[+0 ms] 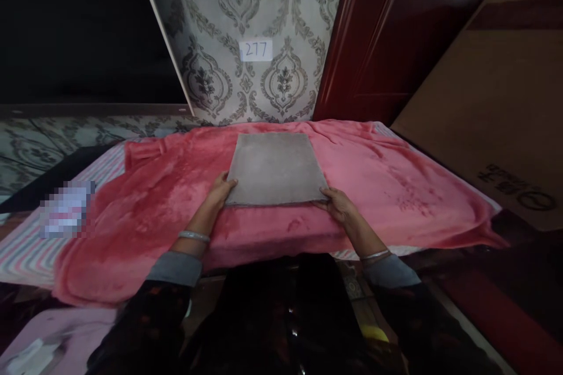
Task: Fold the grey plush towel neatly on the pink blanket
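Observation:
A flat grey square piece (277,167), perhaps cloth or a cushion cover, lies level over the pink blanket (373,181). My left hand (223,188) grips its near left corner, thumb on top and fingers underneath. At the near right corner my right hand (338,204) pinches it the same way. The front edge looks slightly raised from the blanket; whether the far edge rests on it I cannot tell. Most of the fingers are hidden below the grey piece.
The blanket covers a table over a striped cloth (26,252). A blurred packet (68,210) lies at the left. Behind stand a dark screen (83,29) and a patterned wall with a "277" label (255,50). A large cardboard box (492,111) leans at the right.

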`<state>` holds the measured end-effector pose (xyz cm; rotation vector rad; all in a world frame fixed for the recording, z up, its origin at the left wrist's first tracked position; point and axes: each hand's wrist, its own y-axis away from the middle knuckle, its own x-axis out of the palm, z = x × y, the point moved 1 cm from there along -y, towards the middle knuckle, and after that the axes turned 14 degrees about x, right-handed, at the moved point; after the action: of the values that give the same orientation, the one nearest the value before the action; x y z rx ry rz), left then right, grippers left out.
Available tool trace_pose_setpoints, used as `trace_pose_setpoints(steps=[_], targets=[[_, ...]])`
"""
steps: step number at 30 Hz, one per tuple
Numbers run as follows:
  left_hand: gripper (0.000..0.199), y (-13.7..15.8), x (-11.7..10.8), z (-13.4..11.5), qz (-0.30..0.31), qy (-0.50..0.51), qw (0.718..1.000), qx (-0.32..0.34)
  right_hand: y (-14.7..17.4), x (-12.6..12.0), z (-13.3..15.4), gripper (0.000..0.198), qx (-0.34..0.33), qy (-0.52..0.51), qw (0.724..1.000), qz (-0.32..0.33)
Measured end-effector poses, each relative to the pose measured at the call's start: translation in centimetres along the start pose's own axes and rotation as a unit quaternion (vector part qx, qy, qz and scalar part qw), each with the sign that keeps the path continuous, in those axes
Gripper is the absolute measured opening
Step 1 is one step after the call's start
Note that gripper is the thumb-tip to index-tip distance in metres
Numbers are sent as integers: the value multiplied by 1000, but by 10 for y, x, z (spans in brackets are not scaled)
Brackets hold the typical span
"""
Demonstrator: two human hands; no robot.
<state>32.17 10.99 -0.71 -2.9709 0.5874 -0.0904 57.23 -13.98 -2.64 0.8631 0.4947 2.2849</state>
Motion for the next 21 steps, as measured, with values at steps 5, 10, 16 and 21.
trace_pose_setpoints(steps=[5,10,16,21], targets=[[48,2,0,7,-11,5,1000,7,3,-4,-7,13,4,-18,999,51],[47,4,-3,6,-9,30,999,-7,14,9,-12,11,45,-80,994,58],[39,4,-10,5,11,50,997,-53,18,31,-23,12,43,-134,988,58],[36,1,-11,-3,38,59,994,-84,13,56,-29,25,48,-150,986,51]])
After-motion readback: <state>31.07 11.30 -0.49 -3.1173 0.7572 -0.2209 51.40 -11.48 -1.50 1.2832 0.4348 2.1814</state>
